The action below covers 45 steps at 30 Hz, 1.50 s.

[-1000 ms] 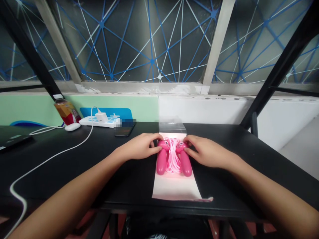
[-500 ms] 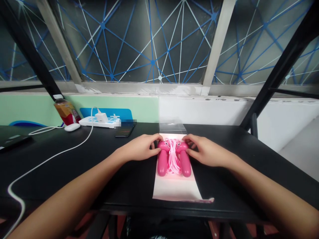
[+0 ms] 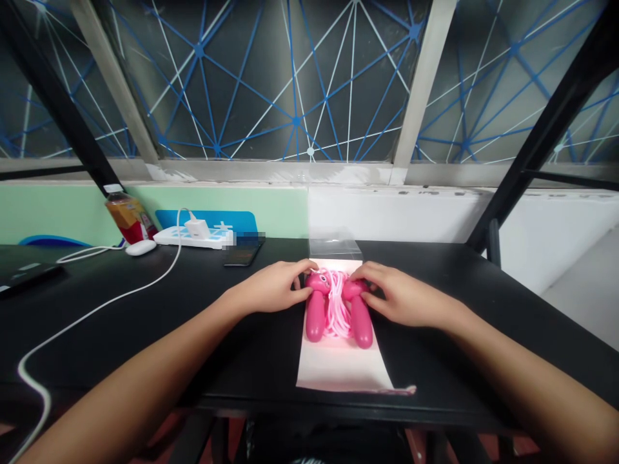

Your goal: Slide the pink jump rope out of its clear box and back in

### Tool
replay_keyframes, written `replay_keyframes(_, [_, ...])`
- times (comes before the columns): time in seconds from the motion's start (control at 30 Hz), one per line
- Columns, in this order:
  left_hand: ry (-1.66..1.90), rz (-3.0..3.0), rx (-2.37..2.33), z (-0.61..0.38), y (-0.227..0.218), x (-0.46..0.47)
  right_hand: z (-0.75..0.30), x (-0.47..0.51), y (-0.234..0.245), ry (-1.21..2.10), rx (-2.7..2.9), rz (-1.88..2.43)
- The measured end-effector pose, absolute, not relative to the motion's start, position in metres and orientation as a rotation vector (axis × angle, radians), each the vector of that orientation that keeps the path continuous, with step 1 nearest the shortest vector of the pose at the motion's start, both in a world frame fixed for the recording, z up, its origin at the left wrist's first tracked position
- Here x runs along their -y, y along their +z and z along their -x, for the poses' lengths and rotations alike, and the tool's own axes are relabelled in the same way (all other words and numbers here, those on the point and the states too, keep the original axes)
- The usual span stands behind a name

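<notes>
A pink skipping rope with two handles lies on a pale pink sheet point(image 3: 338, 367) on the black table point(image 3: 193, 322). My left hand point(image 3: 273, 287) pinches the top of the left handle point(image 3: 314, 316). My right hand point(image 3: 401, 296) grips the top of the right handle point(image 3: 360, 319). The coiled pink rope point(image 3: 337, 306) is bunched between the two handles. A clear plastic box point(image 3: 334, 247) stands just behind the sheet.
At the back left stand a drink bottle point(image 3: 126, 216), a white mouse point(image 3: 140, 246), a power strip point(image 3: 196, 234) with a white cable point(image 3: 97, 306) trailing forward, and a dark phone point(image 3: 242, 252). A black frame post point(image 3: 532, 142) rises at the right.
My right hand has shifted slightly left and the right handle has turned a little. The left hand has barely moved.
</notes>
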<state>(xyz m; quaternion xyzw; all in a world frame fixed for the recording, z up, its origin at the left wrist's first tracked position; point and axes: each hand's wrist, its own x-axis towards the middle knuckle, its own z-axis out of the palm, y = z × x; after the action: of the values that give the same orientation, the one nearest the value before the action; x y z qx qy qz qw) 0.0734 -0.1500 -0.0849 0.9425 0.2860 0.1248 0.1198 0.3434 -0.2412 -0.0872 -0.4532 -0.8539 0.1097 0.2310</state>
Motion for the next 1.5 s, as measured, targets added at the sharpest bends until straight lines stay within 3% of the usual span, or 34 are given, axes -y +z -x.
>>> replay_keyframes(0.33, [0.359,-2.76,-0.791,-0.072,-0.081,0.151,-0.339,0.239,-0.091,0.228,2.367,1.198])
replay_keyframes(0.57, [0.373,-2.775,-0.843,-0.072,-0.08,0.149,-0.315,0.253,-0.087,-0.288,2.42,1.491])
replay_keyframes(1.23, [0.525,-2.79,-0.903,-0.084,-0.083,0.148,-0.298,0.262,-0.098,-0.415,2.619,1.219])
replay_keyframes(1.5, [0.738,-2.741,-1.01,-0.084,-0.083,0.131,-0.317,0.26,-0.093,-0.147,2.613,1.317])
